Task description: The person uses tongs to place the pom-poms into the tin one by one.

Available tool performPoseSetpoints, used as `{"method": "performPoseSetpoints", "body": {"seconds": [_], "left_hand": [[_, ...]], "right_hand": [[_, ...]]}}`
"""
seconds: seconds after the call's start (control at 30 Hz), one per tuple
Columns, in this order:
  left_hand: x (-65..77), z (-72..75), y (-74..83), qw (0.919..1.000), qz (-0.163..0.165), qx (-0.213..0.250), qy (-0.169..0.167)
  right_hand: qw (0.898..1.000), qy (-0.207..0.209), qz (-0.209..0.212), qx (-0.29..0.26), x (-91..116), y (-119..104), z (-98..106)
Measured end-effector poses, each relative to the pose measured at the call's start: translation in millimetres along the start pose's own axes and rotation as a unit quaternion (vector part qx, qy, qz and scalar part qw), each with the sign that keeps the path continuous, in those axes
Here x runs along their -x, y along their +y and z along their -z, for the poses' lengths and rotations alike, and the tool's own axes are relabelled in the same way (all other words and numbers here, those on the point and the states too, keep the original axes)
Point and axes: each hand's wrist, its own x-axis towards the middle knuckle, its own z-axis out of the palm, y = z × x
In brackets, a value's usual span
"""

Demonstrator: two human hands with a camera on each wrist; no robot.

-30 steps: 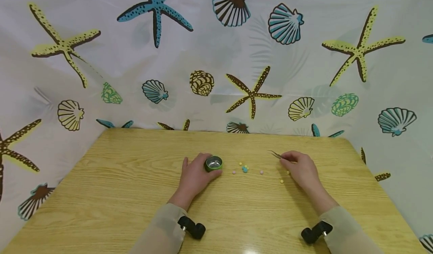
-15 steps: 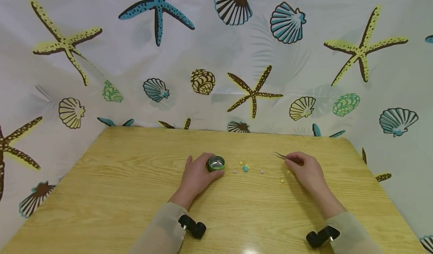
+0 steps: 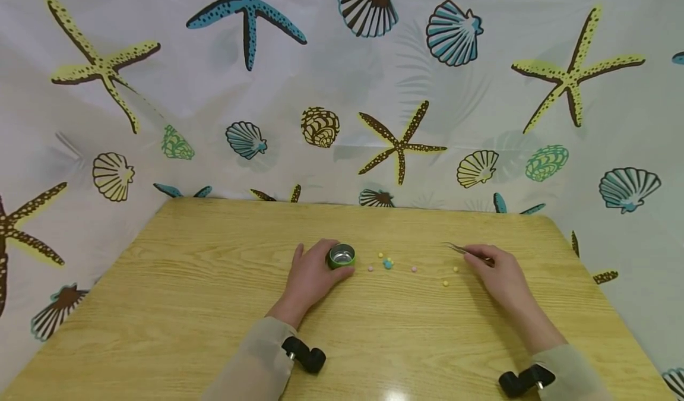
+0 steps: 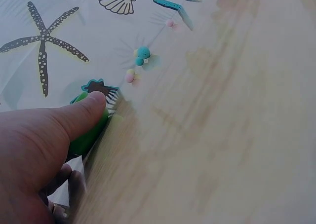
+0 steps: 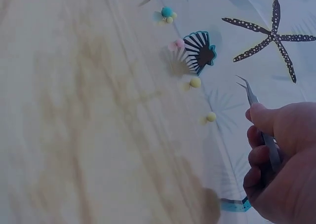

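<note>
Bent-tip tweezers [image 5: 252, 96] are pinched in the fingers of the right hand [image 3: 499, 273], their parted points jutting left beyond the fingertips. Two yellow beads [image 3: 446, 283] lie near those fingers, on the person's side. The left hand [image 3: 314, 275] curls thumb and fingers round a green tin [image 3: 342, 265], its silvery inside facing up. Between both hands' fingers, pink beads [image 3: 414, 269] flank a blue-and-yellow bead cluster [image 3: 388, 264] on the wood-grain surface [image 3: 374, 335]. Beyond the fingers hangs a shell-and-starfish cloth [image 3: 342, 80].
</note>
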Motion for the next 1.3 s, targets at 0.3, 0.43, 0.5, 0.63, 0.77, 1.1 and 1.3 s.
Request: {"method": "performPoseSetpoints", "body": {"seconds": [0.3,0.43,0.5,0.63,0.77,1.1,1.3], "left_hand": [[-1.3,-0.9,0.7,1.0,-0.003,0.0,-0.002],[-1.6,-1.1,1.0,1.0,-0.002,0.0,-0.002],[-1.5,-0.6,1.5,1.0,-0.001,0.001,-0.003],[-1.6,0.7,2.1,1.0,0.0,0.001,-0.003],[-1.7,1.2,1.7,1.0,0.0,-0.001,-0.005],[0.3,3.0,2.0,1.0,-0.004,0.002,-0.007],[0.1,2.4,1.6,0.9999,-0.002,0.002,-0.01]], "right_hand": [[1.0,-0.01,-0.016,0.015,7.2,13.5,15.2],[1.0,-0.006,-0.02,0.003,8.1,17.8,18.9],[1.0,-0.006,-0.024,-0.009,8.7,19.6,19.9],[0.999,-0.006,-0.029,-0.03,9.6,22.9,22.2],[0.999,-0.01,-0.028,-0.036,10.1,26.0,24.5],[0.998,-0.029,-0.022,-0.045,11.9,35.2,32.1],[0.998,-0.04,-0.029,-0.039,11.9,37.4,32.3]]}}
